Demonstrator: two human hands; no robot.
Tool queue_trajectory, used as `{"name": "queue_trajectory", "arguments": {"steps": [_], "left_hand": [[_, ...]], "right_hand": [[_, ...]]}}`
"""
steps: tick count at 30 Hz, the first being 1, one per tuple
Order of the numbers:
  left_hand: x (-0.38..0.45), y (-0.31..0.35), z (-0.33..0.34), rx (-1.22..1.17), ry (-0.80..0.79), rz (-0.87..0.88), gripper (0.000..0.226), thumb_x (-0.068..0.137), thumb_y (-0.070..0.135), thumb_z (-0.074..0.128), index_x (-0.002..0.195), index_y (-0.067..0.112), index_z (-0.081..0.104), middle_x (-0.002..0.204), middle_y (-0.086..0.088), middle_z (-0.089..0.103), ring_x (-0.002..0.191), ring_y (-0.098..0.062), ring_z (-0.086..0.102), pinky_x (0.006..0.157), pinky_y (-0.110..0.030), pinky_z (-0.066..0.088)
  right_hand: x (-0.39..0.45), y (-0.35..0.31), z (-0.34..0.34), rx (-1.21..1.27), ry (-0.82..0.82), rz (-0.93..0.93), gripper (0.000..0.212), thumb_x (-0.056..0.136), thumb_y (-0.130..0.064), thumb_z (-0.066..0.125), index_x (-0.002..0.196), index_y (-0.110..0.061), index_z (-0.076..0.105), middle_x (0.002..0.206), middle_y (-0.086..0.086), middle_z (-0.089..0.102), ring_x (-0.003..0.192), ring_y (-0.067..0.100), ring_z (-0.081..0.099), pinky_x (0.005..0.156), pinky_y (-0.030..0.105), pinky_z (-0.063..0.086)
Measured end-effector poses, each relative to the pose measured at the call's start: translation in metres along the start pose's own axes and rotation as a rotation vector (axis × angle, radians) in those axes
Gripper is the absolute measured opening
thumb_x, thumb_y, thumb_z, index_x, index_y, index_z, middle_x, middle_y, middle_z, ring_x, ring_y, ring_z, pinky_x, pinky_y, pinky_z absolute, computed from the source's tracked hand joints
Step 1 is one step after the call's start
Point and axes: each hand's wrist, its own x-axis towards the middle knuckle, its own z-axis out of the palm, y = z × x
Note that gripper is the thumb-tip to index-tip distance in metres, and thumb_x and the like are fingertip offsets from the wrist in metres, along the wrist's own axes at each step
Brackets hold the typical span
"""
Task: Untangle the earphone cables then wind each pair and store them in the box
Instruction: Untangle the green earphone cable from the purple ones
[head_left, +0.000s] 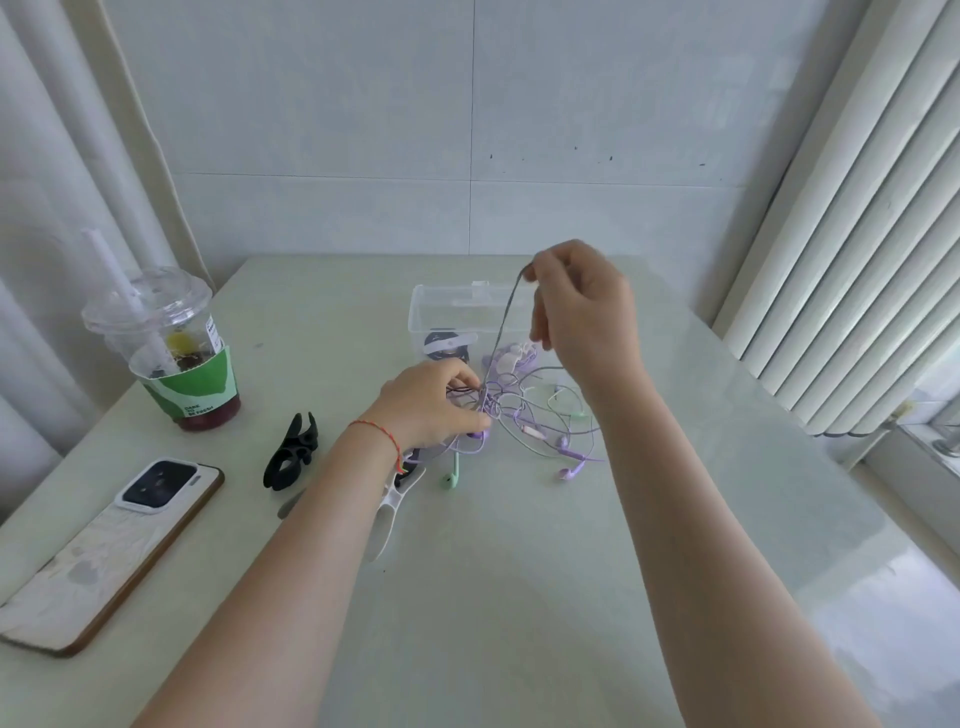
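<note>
Table (519, 597): pale green, glossy.
Left: drink cup (171, 353), phone (109, 551), black clip (292, 460).
Centre: clear box (441, 312), tangled earphone cables (524, 415).

A single head-worn wide-angle camera looks forward and down from above the near edge of the tabletop (519, 571). It faces the tiled wall (363, 130) beyond the far edge. Both forearms stretch away from the lens, so the view sits close. Straight lines bow at the frame's edges. No second view overlaps it.
</note>
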Motion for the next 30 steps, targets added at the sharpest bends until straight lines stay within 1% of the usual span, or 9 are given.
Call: {"name": "queue_trajectory", "arguments": {"steps": [3, 6, 9, 12, 16, 20, 25, 27, 30], "left_hand": [[-0.002, -0.004, 0.001, 0.272, -0.048, -0.098, 0.095, 0.055, 0.069, 0.073, 0.136, 0.028, 0.045, 0.135, 0.001, 0.049, 0.127, -0.025, 0.042, 0.102, -0.041, 0.038], [-0.004, 0.004, -0.006, 0.053, 0.004, -0.028, 0.117, 0.042, 0.083, 0.066, 0.141, 0.026, 0.041, 0.136, -0.001, 0.046, 0.13, -0.024, 0.035, 0.108, -0.041, 0.032], [-0.005, 0.016, -0.009, -0.206, 0.162, 0.147, 0.066, 0.067, 0.072, 0.065, 0.119, 0.031, 0.062, 0.113, 0.006, 0.058, 0.112, -0.012, 0.05, 0.097, -0.024, 0.037], [-0.01, 0.023, -0.007, -0.389, 0.065, 0.152, 0.006, 0.09, 0.029, 0.066, 0.091, 0.026, 0.072, 0.094, 0.012, 0.07, 0.091, 0.0, 0.062, 0.083, -0.012, 0.042], [-0.005, 0.01, 0.004, -0.309, 0.074, 0.095, 0.013, 0.089, 0.017, 0.064, 0.08, 0.025, 0.07, 0.083, 0.006, 0.074, 0.083, -0.012, 0.07, 0.084, -0.025, 0.053], [-0.002, 0.0, 0.002, -0.205, 0.189, 0.034, 0.008, 0.087, 0.028, 0.069, 0.084, 0.023, 0.075, 0.086, 0.007, 0.073, 0.083, -0.01, 0.067, 0.074, -0.015, 0.046], [-0.003, 0.009, -0.008, -0.297, 0.407, 0.059, 0.009, 0.082, 0.027, 0.076, 0.087, 0.02, 0.079, 0.08, 0.008, 0.071, 0.063, 0.016, 0.055, 0.062, 0.0, 0.036], [-0.003, 0.012, -0.009, -0.285, 0.406, 0.086, 0.005, 0.081, 0.027, 0.077, 0.082, 0.022, 0.078, 0.076, 0.01, 0.072, 0.063, 0.01, 0.058, 0.064, -0.004, 0.04], [-0.005, 0.016, -0.008, -0.273, 0.351, 0.155, 0.004, 0.083, 0.025, 0.074, 0.082, 0.021, 0.076, 0.07, 0.014, 0.069, 0.064, 0.005, 0.061, 0.066, -0.009, 0.043]], "right_hand": [[0.0, -0.003, -0.004, 0.097, 0.017, 0.012, 0.019, 0.092, -0.012, 0.048, 0.083, -0.009, 0.063, 0.065, 0.006, 0.062, 0.053, 0.02, 0.059, 0.047, 0.029, 0.043], [0.002, 0.005, -0.001, -0.07, -0.079, 0.086, 0.022, 0.091, -0.013, 0.045, 0.084, -0.011, 0.067, 0.066, 0.003, 0.066, 0.05, 0.018, 0.059, 0.05, 0.031, 0.044], [0.002, 0.013, 0.004, -0.162, -0.161, 0.125, 0.027, 0.09, -0.009, 0.04, 0.087, -0.013, 0.067, 0.067, 0.005, 0.067, 0.051, 0.018, 0.059, 0.055, 0.033, 0.046], [0.004, 0.015, 0.006, -0.151, -0.158, 0.111, 0.029, 0.089, -0.004, 0.036, 0.086, -0.012, 0.064, 0.065, 0.004, 0.064, 0.052, 0.017, 0.057, 0.058, 0.035, 0.048], [0.002, 0.009, 0.003, 0.079, 0.117, 0.034, 0.025, 0.094, -0.002, 0.033, 0.085, -0.011, 0.055, 0.061, 0.003, 0.057, 0.049, 0.016, 0.052, 0.054, 0.03, 0.043], [0.005, 0.007, -0.003, -0.037, 0.268, -0.033, 0.025, 0.089, -0.01, 0.037, 0.085, -0.014, 0.062, 0.068, -0.002, 0.055, 0.065, 0.022, 0.054, 0.06, 0.028, 0.04], [0.007, 0.019, -0.005, -0.53, 0.031, 0.06, 0.036, 0.088, -0.007, 0.044, 0.112, -0.017, 0.069, 0.116, 0.001, 0.049, 0.115, 0.02, 0.049, 0.09, 0.024, 0.037], [0.003, 0.016, 0.0, -0.546, -0.066, -0.01, 0.04, 0.088, -0.005, 0.045, 0.119, -0.015, 0.066, 0.126, 0.002, 0.054, 0.119, 0.018, 0.049, 0.09, 0.016, 0.032], [-0.004, 0.012, 0.009, -0.495, -0.301, -0.069, 0.037, 0.088, -0.008, 0.047, 0.118, -0.018, 0.065, 0.116, -0.002, 0.064, 0.109, 0.013, 0.057, 0.089, 0.016, 0.038]]}}
